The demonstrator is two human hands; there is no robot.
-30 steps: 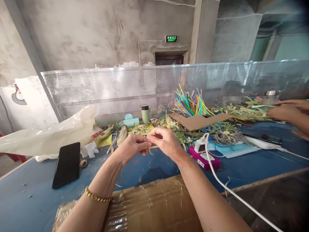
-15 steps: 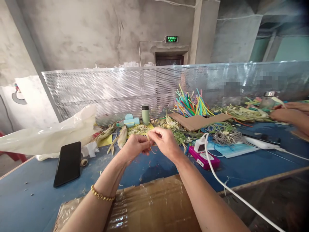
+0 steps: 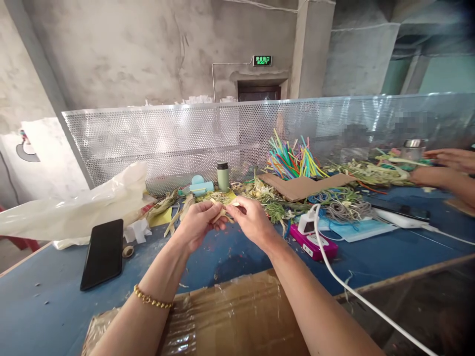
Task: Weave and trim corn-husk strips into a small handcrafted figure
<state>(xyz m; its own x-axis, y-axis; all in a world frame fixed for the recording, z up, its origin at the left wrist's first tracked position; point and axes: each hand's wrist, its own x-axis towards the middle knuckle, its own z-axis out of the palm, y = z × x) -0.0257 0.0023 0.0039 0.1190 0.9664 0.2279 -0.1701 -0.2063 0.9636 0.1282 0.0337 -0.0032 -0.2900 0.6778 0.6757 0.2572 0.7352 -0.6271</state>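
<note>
at the near edge, a taped cardboard sheet lies under the forearms; its lifted tape could snag a wrist or the gold bracelet if the arms drop. to the right, a white cable hangs over the front edge beside the right forearm, and an elbow swinging outward could hook it and drag the purple device.

past that sheet, a patch of open blue surface gives both hands room to lower or part, bounded left by a black phone and right by that device.

above this patch, the left hand pinches a pale strip between thumb and fingers. the right hand has its fingers pressed together on a pale bit; i cannot tell whether it is the same strip. thin stuff like this might split under a sharp pull, or slip from a loose pinch.

just beyond, husk scraps crowd the surface, so a dropped strip would be hard to pick out. reaching farther risks tipping the green bottle; behind it, a perforated metal panel closes off the far side.
</note>
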